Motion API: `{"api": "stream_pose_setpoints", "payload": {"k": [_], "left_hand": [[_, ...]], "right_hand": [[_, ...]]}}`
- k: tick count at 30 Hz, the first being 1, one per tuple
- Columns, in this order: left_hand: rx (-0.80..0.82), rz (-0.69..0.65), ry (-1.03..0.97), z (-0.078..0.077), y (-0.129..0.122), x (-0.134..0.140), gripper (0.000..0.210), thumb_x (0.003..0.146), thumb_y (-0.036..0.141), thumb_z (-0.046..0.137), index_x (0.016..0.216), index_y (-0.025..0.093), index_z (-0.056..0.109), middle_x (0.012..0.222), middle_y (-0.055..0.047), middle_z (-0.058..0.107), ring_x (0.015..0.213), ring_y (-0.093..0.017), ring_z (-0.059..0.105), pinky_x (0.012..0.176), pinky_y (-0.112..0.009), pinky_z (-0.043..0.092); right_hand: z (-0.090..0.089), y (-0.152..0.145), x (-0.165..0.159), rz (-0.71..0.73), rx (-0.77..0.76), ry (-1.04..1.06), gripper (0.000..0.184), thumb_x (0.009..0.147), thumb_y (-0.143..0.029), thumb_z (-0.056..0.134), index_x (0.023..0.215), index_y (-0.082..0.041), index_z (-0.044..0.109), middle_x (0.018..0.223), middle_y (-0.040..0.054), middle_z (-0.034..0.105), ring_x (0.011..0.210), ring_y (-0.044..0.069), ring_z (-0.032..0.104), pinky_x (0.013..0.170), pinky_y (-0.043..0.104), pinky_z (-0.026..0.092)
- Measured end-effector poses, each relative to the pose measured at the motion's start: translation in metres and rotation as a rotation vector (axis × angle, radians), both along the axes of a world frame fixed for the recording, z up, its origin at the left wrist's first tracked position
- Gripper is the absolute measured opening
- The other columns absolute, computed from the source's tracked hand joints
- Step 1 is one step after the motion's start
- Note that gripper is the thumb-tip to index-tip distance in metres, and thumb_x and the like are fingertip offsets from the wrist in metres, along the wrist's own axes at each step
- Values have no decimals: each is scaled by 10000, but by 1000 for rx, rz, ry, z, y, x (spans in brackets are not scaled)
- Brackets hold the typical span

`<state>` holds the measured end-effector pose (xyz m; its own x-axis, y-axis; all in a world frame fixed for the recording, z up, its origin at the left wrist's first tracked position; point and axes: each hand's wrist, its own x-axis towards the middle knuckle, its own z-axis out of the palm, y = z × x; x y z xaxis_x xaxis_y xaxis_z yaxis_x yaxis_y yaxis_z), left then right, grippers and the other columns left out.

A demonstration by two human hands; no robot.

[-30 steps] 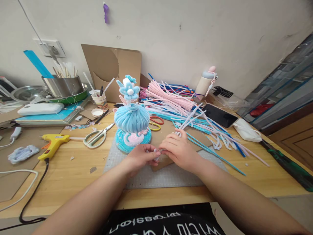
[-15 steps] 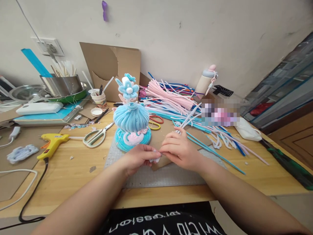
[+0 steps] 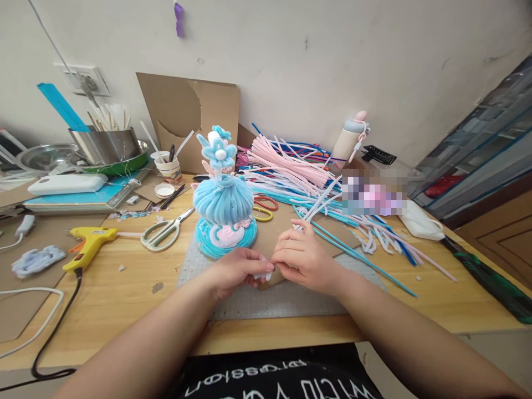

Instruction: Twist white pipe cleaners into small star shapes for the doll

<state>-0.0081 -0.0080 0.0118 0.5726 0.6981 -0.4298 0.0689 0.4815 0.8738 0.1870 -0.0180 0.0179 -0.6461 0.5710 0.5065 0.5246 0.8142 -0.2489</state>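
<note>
Left hand pinching a pale fuzzy piece above the grey mat, right hand just beside it, curled round long white stems, light-blue figure beyond the left hand, pink bundle farther back on the bench

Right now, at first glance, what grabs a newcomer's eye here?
The fluffy blue figure, which stands on the gray mat just beyond the left hand. Next, the heap of pink, white and blue pipe cleaners in front of the wall; then the yellow glue gun, left of the scissors.
</note>
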Motion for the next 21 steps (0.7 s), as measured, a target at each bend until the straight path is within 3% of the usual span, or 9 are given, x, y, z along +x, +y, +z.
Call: {"api": "stream_pose_setpoints", "payload": {"k": [21], "left_hand": [[39,-41,40,1,0,1,190,612,320,733,614,139,675,560,-4,585,520,-98,467,502,-220,331]], "right_hand": [[-2,-2,-4,14,6,56,163,849,-163,498,762,-224,623,736,-12,647,801,145,555,1004,439,192]]}}
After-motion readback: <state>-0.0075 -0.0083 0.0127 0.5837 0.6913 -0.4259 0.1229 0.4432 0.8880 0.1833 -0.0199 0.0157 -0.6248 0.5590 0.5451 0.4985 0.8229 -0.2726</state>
